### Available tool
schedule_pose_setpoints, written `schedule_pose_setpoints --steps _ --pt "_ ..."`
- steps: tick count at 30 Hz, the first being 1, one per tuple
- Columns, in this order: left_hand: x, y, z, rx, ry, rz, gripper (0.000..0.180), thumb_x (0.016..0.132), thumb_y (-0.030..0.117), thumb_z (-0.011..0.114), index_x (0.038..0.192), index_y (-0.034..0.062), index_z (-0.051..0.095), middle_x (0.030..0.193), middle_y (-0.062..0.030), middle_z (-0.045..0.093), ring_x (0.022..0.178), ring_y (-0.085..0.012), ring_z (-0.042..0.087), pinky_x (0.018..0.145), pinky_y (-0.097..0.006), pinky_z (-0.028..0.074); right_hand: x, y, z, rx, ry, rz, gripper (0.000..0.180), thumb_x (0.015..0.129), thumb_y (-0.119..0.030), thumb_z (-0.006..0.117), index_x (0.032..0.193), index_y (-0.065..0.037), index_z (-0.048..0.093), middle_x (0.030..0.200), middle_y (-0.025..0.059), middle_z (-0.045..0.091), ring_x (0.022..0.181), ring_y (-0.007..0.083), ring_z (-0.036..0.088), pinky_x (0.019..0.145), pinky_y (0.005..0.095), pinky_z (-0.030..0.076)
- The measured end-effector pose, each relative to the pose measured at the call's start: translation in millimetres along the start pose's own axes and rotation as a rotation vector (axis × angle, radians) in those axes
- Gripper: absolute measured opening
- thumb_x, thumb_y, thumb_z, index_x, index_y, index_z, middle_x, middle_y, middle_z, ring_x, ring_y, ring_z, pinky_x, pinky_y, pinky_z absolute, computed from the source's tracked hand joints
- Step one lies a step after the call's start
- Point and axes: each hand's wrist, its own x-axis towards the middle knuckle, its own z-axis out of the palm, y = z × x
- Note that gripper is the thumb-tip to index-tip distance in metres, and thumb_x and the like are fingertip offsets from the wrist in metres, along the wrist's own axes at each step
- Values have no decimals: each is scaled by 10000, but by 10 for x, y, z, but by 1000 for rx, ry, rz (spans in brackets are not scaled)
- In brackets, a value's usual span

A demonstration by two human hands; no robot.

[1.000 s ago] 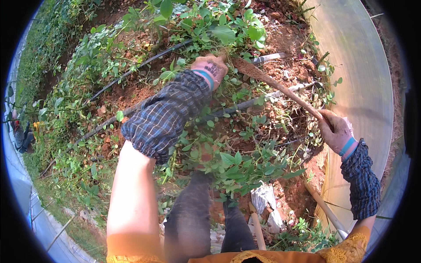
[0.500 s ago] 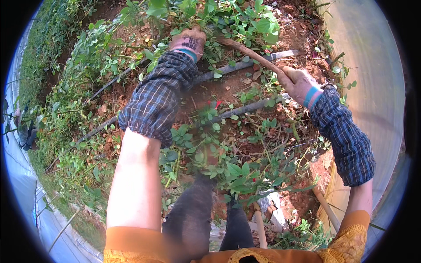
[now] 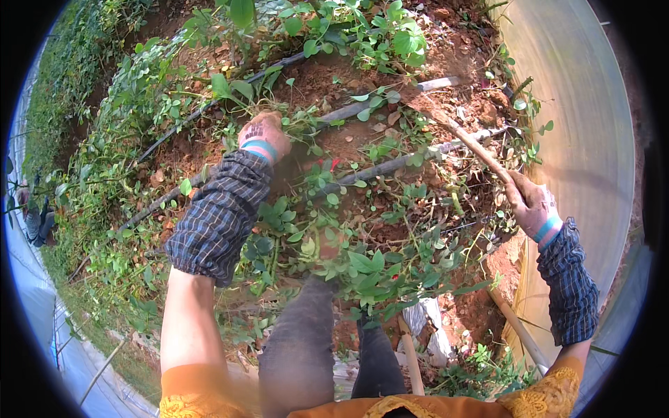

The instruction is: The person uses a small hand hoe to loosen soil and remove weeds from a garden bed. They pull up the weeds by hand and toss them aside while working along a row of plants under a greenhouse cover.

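Head view: my left hand (image 3: 263, 136), gloved, fingers curled down into clump of green weeds (image 3: 293, 125) on red soil, gripping stems beside black irrigation hose (image 3: 362, 171). My right hand (image 3: 533, 205), gloved, fist wrapped tight round wooden tool handle (image 3: 467, 143); handle slants up-left, far end in dirt near second hose. Leafy plants between arms.

The left hand (image 3: 263, 136) is buried in the weeds (image 3: 293, 129), so you can't see its fingers or what the grip has hold of. The stick's (image 3: 460, 136) far end gets lost in the dirt and leaves. The black irrigation hoses (image 3: 369, 167) disappear under plants in places. The feet are completely hidden by foliage.
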Motion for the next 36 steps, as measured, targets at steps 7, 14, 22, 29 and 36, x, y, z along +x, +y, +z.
schedule_pose_setpoints --steps 7,14,22,29,36 --pt "81 182 -1 133 -169 2 403 777 77 598 1180 91 592 1314 -152 496 1174 -325 538 945 -415 487 1009 -343 219 23 35 -144 339 954 -339 470 1130 -79 596 831 205 649 781 357 640 714 446 498" --pt "90 263 35 156 -100 -8 307 824 73 567 1126 94 621 1256 -158 537 1137 -323 563 911 -404 506 1341 -424 331 -29 16 -301 319 952 -342 468 977 -45 581 785 202 640 711 374 630 639 464 492" --pt "127 289 28 171 -117 -59 325 810 81 589 1132 109 628 1213 -154 579 1123 -314 574 904 -400 514 1081 -449 64 -226 -193 -82 556 913 -486 477 1332 -121 458 1119 189 609 1001 334 604 854 430 482" --pt "127 273 -63 129 -121 -74 282 838 65 543 1100 66 648 1190 -164 597 1076 -332 604 878 -414 524 2314 -1248 693 -381 249 -386 986 738 -538 694 1459 -63 217 1431 227 331 1243 381 430 1064 402 365" --pt "161 198 15 142 -62 -4 260 866 111 568 1102 72 670 1129 -129 645 1061 -280 628 827 -391 545 3082 -2094 781 111 462 171 915 759 -609 638 1411 -39 342 1305 219 504 1224 360 473 1059 413 393"
